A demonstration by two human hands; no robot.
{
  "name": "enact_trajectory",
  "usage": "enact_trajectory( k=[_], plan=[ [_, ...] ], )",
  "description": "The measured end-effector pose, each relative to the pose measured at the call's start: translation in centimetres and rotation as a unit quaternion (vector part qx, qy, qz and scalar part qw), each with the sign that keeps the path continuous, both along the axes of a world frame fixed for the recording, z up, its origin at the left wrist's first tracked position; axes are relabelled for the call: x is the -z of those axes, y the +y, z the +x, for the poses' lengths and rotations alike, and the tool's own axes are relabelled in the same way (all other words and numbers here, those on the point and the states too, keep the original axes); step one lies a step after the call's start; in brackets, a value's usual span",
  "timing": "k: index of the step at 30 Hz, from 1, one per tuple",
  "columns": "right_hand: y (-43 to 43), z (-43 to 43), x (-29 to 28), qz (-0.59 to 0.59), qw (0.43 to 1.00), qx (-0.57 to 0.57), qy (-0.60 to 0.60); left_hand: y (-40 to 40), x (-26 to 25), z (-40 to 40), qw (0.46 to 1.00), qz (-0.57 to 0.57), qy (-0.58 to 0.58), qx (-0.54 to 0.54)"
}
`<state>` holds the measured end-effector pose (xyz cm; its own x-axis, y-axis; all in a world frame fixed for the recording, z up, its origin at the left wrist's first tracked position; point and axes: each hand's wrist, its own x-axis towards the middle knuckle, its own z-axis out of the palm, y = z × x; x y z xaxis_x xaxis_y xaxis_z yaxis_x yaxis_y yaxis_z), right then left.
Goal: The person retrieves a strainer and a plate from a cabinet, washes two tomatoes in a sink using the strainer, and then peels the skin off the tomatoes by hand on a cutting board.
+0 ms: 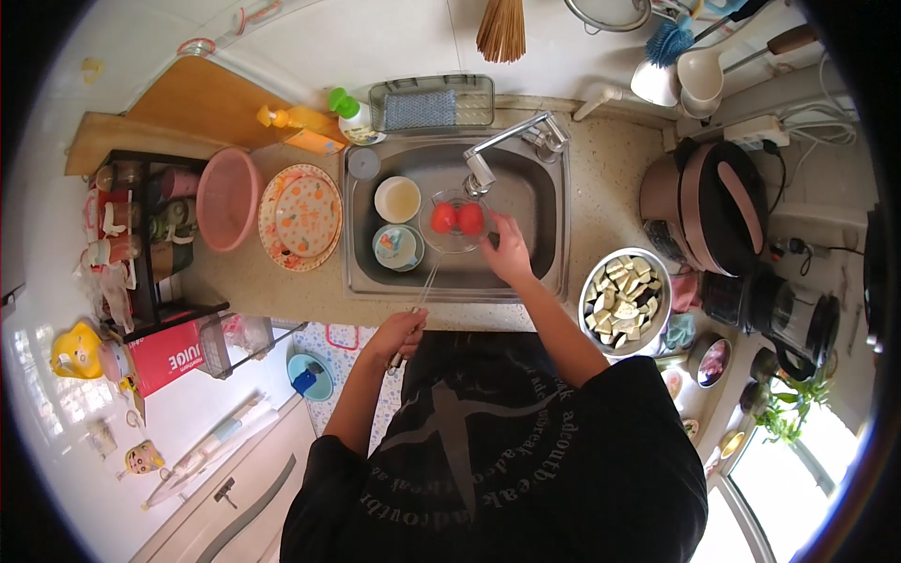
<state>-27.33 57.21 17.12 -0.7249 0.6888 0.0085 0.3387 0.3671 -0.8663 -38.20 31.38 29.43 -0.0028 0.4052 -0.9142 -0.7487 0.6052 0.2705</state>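
Observation:
Two red tomatoes [456, 219] sit side by side in a wire strainer [450, 246] over the sink [521, 271], just below the faucet [480, 172]. My left hand [402, 336] is closed around the strainer's long metal handle at the counter's front edge. At the strainer's right rim is my right hand [509, 251], thumb and fingers apart beside the right tomato. Whether its fingertips touch the tomato or the rim is hard to see. Left of the strainer, a bowl with cloudy liquid [398, 200] and stacked light-blue bowls [395, 248] stand in the sink.
Right of the sink stands a metal bowl [626, 345] of cut eggplant, with a rice cooker [721, 204] behind it. Patterned plates [301, 218] and a pink basin [229, 199] lie to the left. Soap bottles [355, 119] and a drain rack [431, 103] line the back.

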Motion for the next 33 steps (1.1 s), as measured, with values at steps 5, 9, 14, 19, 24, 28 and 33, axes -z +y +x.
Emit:
enact_trajectory(
  k=[5,9,14,19,24,28,33],
  plan=[
    [-0.7,0.6,-0.7,-0.037,0.999,0.010,0.005,-1.1,0.2,0.8,0.988,0.030,-0.122,-0.085],
    [-1.5,0.8,-1.5,-0.032,0.999,0.024,0.010,-2.5,1.2,0.7,0.976,0.070,-0.182,-0.102],
    [-2.7,1.9,-1.5,-0.005,0.999,0.041,-0.015,-2.3,0.6,-0.3,0.997,0.027,0.019,0.066],
    [-5.7,3.1,-1.7,0.019,0.996,0.083,-0.020,-3.7,-0.1,-2.5,0.980,0.049,0.104,0.161],
    [-10.4,4.0,-3.7,-0.077,0.979,0.181,-0.061,-5.2,-1.1,-5.6,0.973,0.078,0.043,0.214],
    [-13.4,6.0,-5.1,-0.028,0.966,0.254,-0.026,-5.0,-1.6,-6.7,0.956,0.094,-0.001,0.277],
    [-16.5,10.7,-7.7,-0.044,0.936,0.348,-0.025,-3.4,-2.8,-5.6,0.915,0.110,-0.009,0.388]
  ],
)
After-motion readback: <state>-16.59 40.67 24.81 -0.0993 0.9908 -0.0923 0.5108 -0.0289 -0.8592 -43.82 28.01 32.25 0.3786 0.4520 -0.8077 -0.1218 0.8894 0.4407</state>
